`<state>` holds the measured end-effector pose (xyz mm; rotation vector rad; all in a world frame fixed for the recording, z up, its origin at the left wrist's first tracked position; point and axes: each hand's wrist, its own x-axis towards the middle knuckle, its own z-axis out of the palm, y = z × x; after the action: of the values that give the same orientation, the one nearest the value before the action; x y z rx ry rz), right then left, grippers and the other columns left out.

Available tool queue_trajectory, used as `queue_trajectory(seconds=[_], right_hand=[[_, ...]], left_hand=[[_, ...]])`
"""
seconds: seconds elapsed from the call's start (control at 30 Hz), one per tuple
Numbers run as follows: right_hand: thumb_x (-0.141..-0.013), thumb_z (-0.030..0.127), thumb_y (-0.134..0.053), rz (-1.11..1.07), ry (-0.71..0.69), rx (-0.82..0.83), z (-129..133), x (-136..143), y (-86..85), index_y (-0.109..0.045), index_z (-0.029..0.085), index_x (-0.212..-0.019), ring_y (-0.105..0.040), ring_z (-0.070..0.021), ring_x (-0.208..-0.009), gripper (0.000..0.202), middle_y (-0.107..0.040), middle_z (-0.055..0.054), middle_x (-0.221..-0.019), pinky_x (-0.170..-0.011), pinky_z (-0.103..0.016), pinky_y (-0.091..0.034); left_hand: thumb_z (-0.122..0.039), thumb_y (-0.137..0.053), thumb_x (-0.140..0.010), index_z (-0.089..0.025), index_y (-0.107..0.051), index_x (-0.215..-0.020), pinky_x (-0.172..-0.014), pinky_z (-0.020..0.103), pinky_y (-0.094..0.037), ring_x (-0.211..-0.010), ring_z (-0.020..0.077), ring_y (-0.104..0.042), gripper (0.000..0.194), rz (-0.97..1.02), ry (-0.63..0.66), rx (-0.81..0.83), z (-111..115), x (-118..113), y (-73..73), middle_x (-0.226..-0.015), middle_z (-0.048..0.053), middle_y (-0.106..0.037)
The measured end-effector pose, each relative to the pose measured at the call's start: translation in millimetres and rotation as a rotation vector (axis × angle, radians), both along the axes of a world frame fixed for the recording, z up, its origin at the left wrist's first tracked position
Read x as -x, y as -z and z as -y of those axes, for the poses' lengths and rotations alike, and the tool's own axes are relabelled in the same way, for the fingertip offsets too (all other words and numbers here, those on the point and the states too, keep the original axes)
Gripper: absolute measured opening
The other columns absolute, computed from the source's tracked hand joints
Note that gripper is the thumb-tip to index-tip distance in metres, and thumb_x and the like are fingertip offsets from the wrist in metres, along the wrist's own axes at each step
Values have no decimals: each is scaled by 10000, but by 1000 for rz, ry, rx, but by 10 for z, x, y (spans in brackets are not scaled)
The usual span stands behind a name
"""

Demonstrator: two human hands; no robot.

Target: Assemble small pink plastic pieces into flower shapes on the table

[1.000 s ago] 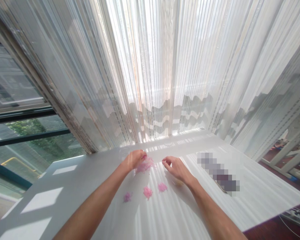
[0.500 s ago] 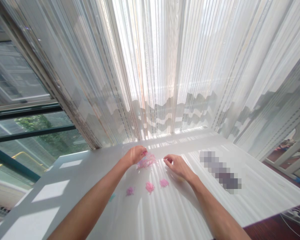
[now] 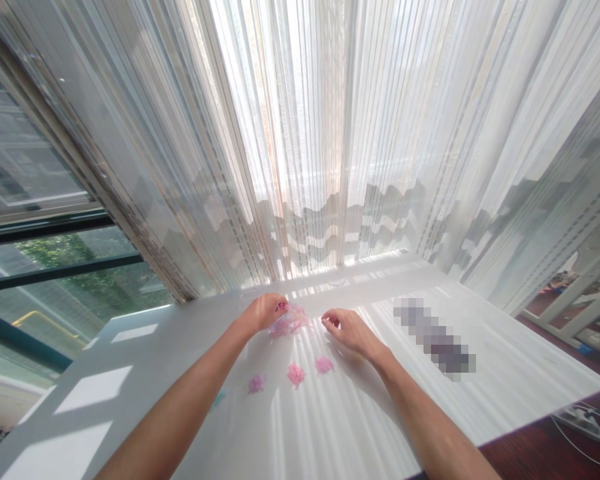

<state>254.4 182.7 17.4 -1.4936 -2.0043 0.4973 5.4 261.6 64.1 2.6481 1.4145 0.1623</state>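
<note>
A loose pile of thin pink and pale strands lies on the white table. My left hand is at the pile's left edge, its fingers closed on small dark pink pieces. Just right of the pile is my right hand, fingers curled with the tips pinched; anything between them is too small to make out. Nearer to me lie a purple clump, a deep pink clump and a light pink clump. A teal clump shows partly beside my left forearm.
On the table's right side lies a pixelated dark object. Sheer striped curtains hang along the far edge. A window is at the left. Cables and a pale device are on the floor at the right.
The whole view has shifted slightly, so things appear a little further left. Both hands stay in nearly the same places beside the pile.
</note>
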Motion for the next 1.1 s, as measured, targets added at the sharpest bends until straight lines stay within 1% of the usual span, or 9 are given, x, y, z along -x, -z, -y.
queue_trajectory(seconds=[0.33,0.5,0.63,0.8,0.87,0.93,1.03,1.1], right_hand=[[-916,265,-507,-4,-15,-1,-5,3,24,-750,173,-974,-678,-200,-791,267,-748,-72,-878,-752,-285,-468],[-914,256,-510,-4,-14,9,3,4,13,-749,169,-978,-679,-198,-791,263,-749,-70,-879,-746,-280,-465],[-911,249,-513,-2,-15,7,6,6,7,-749,165,-980,-679,-198,-784,259,-750,-69,-872,-743,-281,-463],[-916,253,-508,4,-21,-8,0,-7,14,-749,170,-977,-679,-202,-786,262,-752,-68,-872,-741,-286,-460],[-918,255,-507,8,-19,-10,-3,-14,17,-749,172,-978,-680,-204,-783,262,-753,-67,-867,-739,-288,-460],[-920,261,-509,7,-17,-16,-6,-20,21,-749,175,-980,-682,-204,-785,262,-754,-66,-867,-740,-288,-461],[-921,270,-511,5,-17,-27,-13,-24,28,-751,180,-980,-682,-202,-789,263,-756,-66,-872,-736,-286,-463],[-919,272,-515,6,-20,-30,-17,-25,31,-751,178,-977,-682,-202,-781,261,-756,-68,-867,-730,-287,-466]], left_hand=[[-228,-507,-905,-199,-732,-853,-702,272,-472,-750,188,-639,232,12,17,-4,-23,6,61,-841,53,-725],[-241,-499,-892,-196,-727,-852,-690,269,-474,-738,184,-633,236,38,41,-35,-52,34,59,-824,42,-714],[-258,-476,-897,-196,-714,-836,-668,261,-467,-715,173,-625,253,74,62,-73,-29,46,0,-800,30,-698],[-268,-489,-903,-210,-710,-833,-650,250,-454,-713,170,-626,240,107,87,-106,60,29,-176,-793,22,-692],[-260,-508,-899,-205,-707,-821,-647,247,-446,-710,168,-624,221,110,107,-112,141,8,-267,-786,23,-689],[-243,-516,-905,-202,-700,-831,-628,241,-431,-703,164,-618,202,112,167,-136,280,-16,-351,-792,25,-689],[-202,-508,-925,-194,-672,-821,-609,232,-407,-698,156,-616,194,109,257,-121,623,-43,-425,-809,27,-681],[-202,-473,-960,-197,-649,-831,-572,225,-373,-659,140,-590,218,104,323,-124,913,-43,-418,-794,21,-653]])
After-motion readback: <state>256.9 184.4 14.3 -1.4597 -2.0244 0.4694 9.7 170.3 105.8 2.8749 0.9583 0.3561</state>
